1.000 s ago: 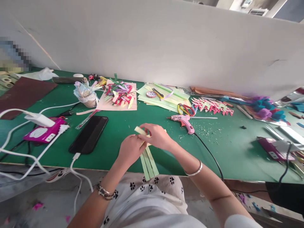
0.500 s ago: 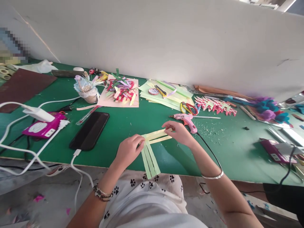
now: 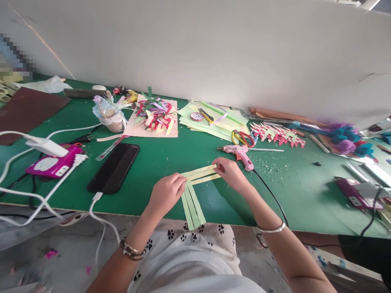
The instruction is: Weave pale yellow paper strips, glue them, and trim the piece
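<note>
The left hand (image 3: 167, 192) keeps its grip pinched on the corner where pale green strips (image 3: 193, 207) meet pale yellow strips (image 3: 203, 173). From that corner, the green run between 5 and 6 o'clock, the yellow between 2 and 3, their far end grasped by the right hand (image 3: 229, 173). On the desk (image 3: 155, 158), a pink glue gun (image 3: 240, 152) lies at 2 o'clock, a phone (image 3: 113, 167) at 9, paper scraps (image 3: 155, 116) at 11.

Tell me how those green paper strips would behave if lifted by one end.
Probably floppy: the green strips look thin and narrow. Likely light, since they look like flat paper. They may also splay apart, since gaps run between them.
</note>
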Demonstrator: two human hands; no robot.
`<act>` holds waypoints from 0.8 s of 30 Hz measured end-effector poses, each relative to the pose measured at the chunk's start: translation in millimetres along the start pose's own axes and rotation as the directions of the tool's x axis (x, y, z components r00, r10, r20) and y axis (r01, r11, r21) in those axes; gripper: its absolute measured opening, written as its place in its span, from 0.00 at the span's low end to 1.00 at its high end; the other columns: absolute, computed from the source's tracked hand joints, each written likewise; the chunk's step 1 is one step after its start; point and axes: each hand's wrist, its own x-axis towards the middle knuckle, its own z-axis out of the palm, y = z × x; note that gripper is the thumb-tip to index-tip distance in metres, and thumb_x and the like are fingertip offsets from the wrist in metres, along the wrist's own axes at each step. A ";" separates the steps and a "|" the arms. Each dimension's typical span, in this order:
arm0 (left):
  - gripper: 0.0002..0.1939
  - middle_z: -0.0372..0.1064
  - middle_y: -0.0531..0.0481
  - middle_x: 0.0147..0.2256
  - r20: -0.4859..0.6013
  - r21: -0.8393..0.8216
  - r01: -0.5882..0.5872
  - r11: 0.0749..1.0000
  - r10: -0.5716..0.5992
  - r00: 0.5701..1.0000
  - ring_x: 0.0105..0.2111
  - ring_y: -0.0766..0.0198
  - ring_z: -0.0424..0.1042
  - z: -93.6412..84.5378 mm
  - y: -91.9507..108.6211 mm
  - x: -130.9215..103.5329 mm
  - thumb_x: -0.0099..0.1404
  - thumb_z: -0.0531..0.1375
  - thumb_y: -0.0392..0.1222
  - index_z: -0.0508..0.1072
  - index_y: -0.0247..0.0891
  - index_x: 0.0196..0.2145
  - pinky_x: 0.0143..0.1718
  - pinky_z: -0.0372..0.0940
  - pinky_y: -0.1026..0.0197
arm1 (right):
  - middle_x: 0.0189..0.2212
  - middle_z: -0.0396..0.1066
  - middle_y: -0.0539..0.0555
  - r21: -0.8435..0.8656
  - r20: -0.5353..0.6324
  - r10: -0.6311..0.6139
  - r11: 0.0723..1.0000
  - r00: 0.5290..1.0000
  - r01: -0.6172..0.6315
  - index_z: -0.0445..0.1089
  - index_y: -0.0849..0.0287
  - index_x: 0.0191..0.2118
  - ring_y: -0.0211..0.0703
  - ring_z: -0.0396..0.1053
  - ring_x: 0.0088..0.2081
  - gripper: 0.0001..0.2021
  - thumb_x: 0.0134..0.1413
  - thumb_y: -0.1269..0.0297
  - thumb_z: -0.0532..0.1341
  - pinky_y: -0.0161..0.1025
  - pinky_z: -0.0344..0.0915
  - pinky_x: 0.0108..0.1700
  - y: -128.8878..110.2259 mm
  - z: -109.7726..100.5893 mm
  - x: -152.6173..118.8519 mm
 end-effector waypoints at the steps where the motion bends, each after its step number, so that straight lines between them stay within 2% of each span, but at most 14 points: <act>1: 0.12 0.72 0.50 0.34 -0.004 0.013 -0.008 1.000 0.008 1.000 0.32 0.64 0.71 0.3 0.2 0.0 0.66 0.48 0.35 0.71 0.38 0.37 0.29 0.63 0.64 | 0.24 0.58 0.48 -0.012 0.003 0.001 1.000 1.000 -0.001 0.65 0.59 0.35 0.36 0.57 0.24 0.07 0.50 0.72 0.53 0.33 0.56 0.28 1.2 1.1 0.1; 12: 0.12 0.71 0.50 0.33 -0.009 0.068 -0.031 0.997 0.032 0.999 0.30 0.65 0.70 0.7 0.9 0.3 0.65 0.48 0.34 0.71 0.38 0.36 0.29 0.63 0.64 | 0.26 0.63 0.50 -0.198 -0.018 0.031 0.980 0.999 -0.034 0.63 0.60 0.36 0.37 0.59 0.25 0.08 0.51 0.75 0.52 0.33 0.56 0.27 4.7 5.3 0.0; 15: 0.12 0.71 0.50 0.33 -0.004 0.068 -0.032 0.997 0.032 0.999 0.31 0.65 0.70 0.2 1.0 0.3 0.65 0.48 0.34 0.71 0.38 0.37 0.29 0.63 0.63 | 0.29 0.65 0.54 -0.241 -0.061 0.028 0.970 0.998 -0.042 0.65 0.60 0.36 0.41 0.62 0.30 0.07 0.54 0.73 0.51 0.36 0.58 0.31 -1.0 0.4 -3.1; 18: 0.12 0.70 0.49 0.34 0.024 0.082 -0.054 0.995 0.052 0.998 0.31 0.64 0.70 -0.9 1.4 0.5 0.65 0.48 0.34 0.71 0.38 0.40 0.29 0.63 0.63 | 0.35 0.66 0.58 -0.351 -0.092 -0.083 0.935 0.992 0.045 0.68 0.60 0.39 0.46 0.62 0.37 0.11 0.58 0.69 0.49 0.41 0.60 0.39 -17.4 -1.2 -11.7; 21: 0.13 0.69 0.48 0.34 0.048 0.110 -0.083 0.990 0.078 0.996 0.31 0.63 0.69 -1.6 1.6 0.8 0.65 0.48 0.33 0.72 0.38 0.40 0.30 0.63 0.62 | 0.48 0.63 0.59 -0.433 0.010 -0.238 0.874 0.971 0.219 0.68 0.54 0.46 0.50 0.59 0.46 0.14 0.60 0.64 0.49 0.45 0.58 0.46 -37.2 5.7 -23.4; 24: 0.13 0.68 0.47 0.33 0.044 0.125 -0.095 0.988 0.090 0.995 0.31 0.63 0.69 -1.2 1.3 0.8 0.65 0.49 0.33 0.72 0.39 0.40 0.30 0.63 0.62 | 0.57 0.53 0.58 -0.445 0.114 -0.298 0.838 0.948 0.317 0.63 0.47 0.53 0.54 0.52 0.54 0.17 0.60 0.57 0.49 0.53 0.52 0.53 -48.9 17.9 -32.0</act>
